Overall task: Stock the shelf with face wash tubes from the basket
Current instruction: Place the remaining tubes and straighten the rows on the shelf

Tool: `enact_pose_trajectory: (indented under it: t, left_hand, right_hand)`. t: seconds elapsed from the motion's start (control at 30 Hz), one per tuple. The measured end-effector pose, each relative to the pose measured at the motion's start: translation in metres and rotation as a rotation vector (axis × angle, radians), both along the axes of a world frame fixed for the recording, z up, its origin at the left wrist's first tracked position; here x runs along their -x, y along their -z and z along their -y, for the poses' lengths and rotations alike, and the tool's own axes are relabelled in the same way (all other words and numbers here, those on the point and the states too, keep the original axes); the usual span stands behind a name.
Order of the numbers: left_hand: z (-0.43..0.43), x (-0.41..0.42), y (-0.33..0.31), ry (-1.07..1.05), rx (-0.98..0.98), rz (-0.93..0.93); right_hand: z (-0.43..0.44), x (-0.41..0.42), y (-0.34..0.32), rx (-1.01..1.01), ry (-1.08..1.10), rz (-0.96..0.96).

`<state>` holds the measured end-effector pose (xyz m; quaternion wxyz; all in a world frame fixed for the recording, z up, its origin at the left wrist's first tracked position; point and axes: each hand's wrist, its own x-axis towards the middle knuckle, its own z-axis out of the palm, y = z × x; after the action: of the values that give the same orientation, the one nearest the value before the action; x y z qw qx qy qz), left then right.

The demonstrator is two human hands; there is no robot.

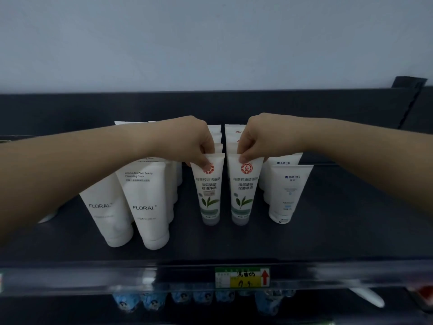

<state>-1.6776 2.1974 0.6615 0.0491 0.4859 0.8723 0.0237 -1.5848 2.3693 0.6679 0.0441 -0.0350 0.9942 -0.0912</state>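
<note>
Pinching tops: L fingers [204, 160] left tube [210, 191], R fingers [246, 157] right tube [243, 191]; upright, caps down.

Left white tubes [150, 207] read FLORAL; right tubes [289, 191] read MANTING.

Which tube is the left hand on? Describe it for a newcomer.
On the dark shelf, two rows of green-leaf tubes stand between the FLORAL tubes and the MANTING tubes. It is the left row's front tube, pinched at its top by the left hand; its twin, in the right hand, stands nearer MANTING.
</note>
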Motion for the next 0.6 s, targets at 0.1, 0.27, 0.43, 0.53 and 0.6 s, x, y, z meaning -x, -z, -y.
enact_pose_trajectory:
  t: [0.1,0.27,0.43,0.53,0.6]
  left_hand:
    - [0.0012,0.0016,0.0002,0.003,-0.004,-0.003]
    - [0.0028,0.0007,0.0002,0.004,0.001,0.010]
    - [0.0021,-0.0024,0.0012,0.007,-0.003,0.001]
    - [0.0017,-0.0031,0.0013,0.005,-0.004,0.001]
    - [0.0014,-0.0034,0.0011,0.002,0.003,0.004]
  right_hand:
    - [0.0002,-0.0004,-0.0004,0.003,0.000,0.002]
    - [-0.0002,0.0006,0.0001,0.011,0.002,0.009]
    - [-0.0009,-0.0006,0.0005,0.026,-0.002,0.014]
    - [-0.0017,-0.0006,0.0002,0.026,0.000,0.016]
    - [-0.0018,-0.0003,0.0004,0.023,-0.001,0.021]
